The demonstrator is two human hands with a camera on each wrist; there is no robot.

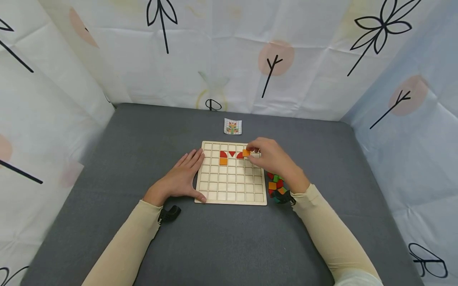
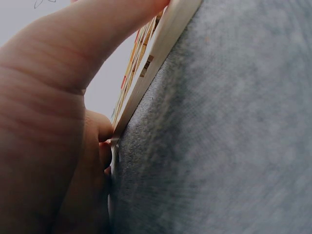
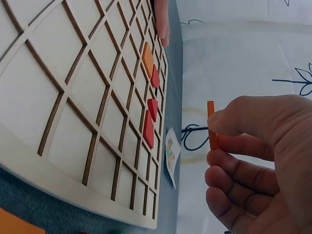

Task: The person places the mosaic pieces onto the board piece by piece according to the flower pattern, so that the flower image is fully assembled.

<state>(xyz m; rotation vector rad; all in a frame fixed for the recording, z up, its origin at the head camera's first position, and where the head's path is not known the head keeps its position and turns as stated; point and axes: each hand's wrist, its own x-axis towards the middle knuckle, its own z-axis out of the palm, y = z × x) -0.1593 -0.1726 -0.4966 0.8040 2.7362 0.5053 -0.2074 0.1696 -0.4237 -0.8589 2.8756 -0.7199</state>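
Observation:
A wooden grid board (image 1: 230,186) lies flat on the grey table. Near its far edge sit two red quarter-round tiles (image 1: 223,154), a red triangle tile (image 1: 231,153) between them, and one orange square tile (image 1: 223,161). My left hand (image 1: 184,174) rests along the board's left edge, fingers straight and thumb at the near corner. Above the board's far right part, my right hand (image 1: 270,157) pinches another orange square tile (image 3: 212,125) between thumb and index finger. The right wrist view shows that tile edge-on, held clear of the board.
A small pattern card (image 1: 233,126) lies beyond the board's far edge. Right of the board is a loose pile of red, orange and green tiles (image 1: 272,185), partly hidden by the right wrist. Printed cloth walls (image 1: 229,59) stand around the table (image 1: 229,242).

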